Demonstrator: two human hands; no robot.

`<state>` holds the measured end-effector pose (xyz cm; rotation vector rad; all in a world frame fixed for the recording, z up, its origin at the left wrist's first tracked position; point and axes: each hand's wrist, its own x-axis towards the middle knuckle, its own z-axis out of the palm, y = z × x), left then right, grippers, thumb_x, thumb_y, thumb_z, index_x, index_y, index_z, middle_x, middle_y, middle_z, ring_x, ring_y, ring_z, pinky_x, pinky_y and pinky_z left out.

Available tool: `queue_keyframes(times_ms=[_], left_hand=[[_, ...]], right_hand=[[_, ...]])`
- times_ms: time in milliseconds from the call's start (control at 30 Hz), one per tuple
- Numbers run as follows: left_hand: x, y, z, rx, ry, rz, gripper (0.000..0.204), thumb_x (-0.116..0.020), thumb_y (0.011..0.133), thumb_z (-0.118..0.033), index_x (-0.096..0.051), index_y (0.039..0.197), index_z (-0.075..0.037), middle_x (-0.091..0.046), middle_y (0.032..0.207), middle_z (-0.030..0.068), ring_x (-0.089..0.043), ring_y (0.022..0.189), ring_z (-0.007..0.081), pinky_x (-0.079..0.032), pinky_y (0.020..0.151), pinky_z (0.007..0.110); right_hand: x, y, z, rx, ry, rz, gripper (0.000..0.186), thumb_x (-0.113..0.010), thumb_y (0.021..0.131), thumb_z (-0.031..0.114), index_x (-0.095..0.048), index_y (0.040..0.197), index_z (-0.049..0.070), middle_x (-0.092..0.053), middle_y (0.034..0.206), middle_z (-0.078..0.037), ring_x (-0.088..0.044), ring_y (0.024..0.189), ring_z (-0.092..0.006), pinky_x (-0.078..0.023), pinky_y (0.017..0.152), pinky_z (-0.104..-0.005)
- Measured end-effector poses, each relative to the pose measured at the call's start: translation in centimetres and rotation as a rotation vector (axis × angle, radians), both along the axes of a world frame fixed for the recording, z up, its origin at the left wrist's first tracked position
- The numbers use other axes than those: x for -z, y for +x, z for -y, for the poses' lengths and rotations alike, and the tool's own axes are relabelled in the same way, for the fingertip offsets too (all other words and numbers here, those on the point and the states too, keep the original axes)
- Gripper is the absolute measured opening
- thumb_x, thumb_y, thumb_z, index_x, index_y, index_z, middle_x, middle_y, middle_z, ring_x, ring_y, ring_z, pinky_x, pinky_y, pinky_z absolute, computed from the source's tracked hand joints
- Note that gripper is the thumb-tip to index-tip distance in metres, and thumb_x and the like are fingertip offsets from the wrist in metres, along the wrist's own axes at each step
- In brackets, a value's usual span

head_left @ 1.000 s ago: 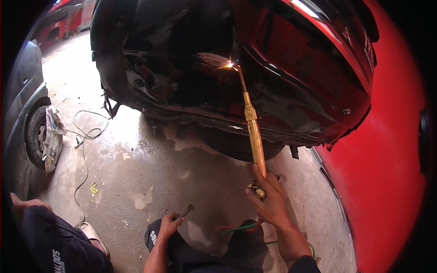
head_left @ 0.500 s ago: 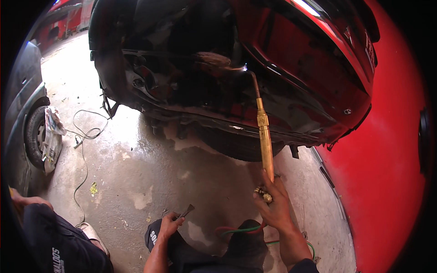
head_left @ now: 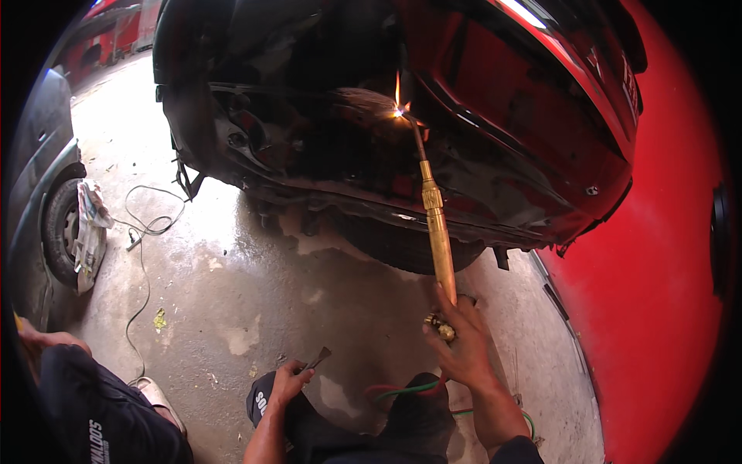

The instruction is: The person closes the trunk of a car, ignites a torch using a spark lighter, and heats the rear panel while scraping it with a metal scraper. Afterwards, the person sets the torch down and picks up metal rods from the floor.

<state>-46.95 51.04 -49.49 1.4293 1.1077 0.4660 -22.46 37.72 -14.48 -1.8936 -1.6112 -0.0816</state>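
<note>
Patchy grey concrete floor [head_left: 209, 294] fills the middle of my feed, a red wall [head_left: 665, 232] curving down the right side, and between them one brass torch [head_left: 437, 240], the only torch I can count! It's raised in front of the wearer, right of centre, its long axis running nearly straight away from the body, leaning a touch left towards the top, with the slim bent tip aimed left. At that tip sits one bright flame [head_left: 398, 110], orange tongues licking upward, right at the underside of one black-and-red vehicle body [head_left: 502, 170].

Down at the base, the right hand [head_left: 464, 344] is closed around the torch's lower end, fingers wrapped, beside brass valve knobs [head_left: 440, 329]. Over to the left hand [head_left: 290, 380]: curled closed on one small flat-bladed tool [head_left: 319, 358], blade pointing up and right, near the wearer's left knee. I count two hose colours below, one green hose [head_left: 417, 388] and one red hose [head_left: 379, 387].

Farther out, left side: one dark car [head_left: 35, 155], one wheel [head_left: 62, 224] showing, a crumpled plastic sheet [head_left: 93, 232] against it, one thin cable [head_left: 144, 286] looping across the concrete, and one other person [head_left: 108, 402], a single pale shoe [head_left: 162, 402] in sight.
</note>
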Motion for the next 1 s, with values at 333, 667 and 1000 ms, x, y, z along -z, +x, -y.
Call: queue_keyframes(times_ms=[333,667,1000], left_hand=[[0.2,-0.2,-0.2,0.003,0.002,-0.004,0.038,-0.079,0.083,-0.028,-0.074,0.108,0.0,-0.074,0.08,0.0114,-0.069,0.076,0.019,-0.051,0.073,0.032],[0.5,0.0,-0.2,0.004,-0.01,0.029,0.037,-0.079,0.084,-0.029,-0.073,0.107,0.001,-0.073,0.079,0.011,-0.068,0.075,0.0186,-0.051,0.072,0.033],[0.5,-0.1,0.3,-0.013,0.017,0.02,0.038,-0.079,0.083,-0.03,-0.074,0.106,0.0,-0.073,0.078,0.0101,-0.068,0.075,0.018,-0.051,0.071,0.033]], right_hand=[[0.9,0.3,-0.1,-0.028,0.026,-0.045,0.067,-0.073,0.087,0.007,-0.051,0.149,0.007,-0.049,0.092,-0.01,-0.054,0.08,-0.0202,-0.048,0.073,-0.0315],[0.9,0.3,1.4,0.044,0.059,-0.099,0.065,-0.073,0.086,0.005,-0.052,0.147,0.004,-0.051,0.095,-0.01,-0.055,0.083,-0.0203,-0.049,0.075,-0.0318],[0.0,0.0,0.7,0.013,0.021,0.013,0.065,-0.073,0.087,0.007,-0.052,0.148,0.007,-0.049,0.095,-0.01,-0.055,0.083,-0.0214,-0.049,0.077,-0.0321]])
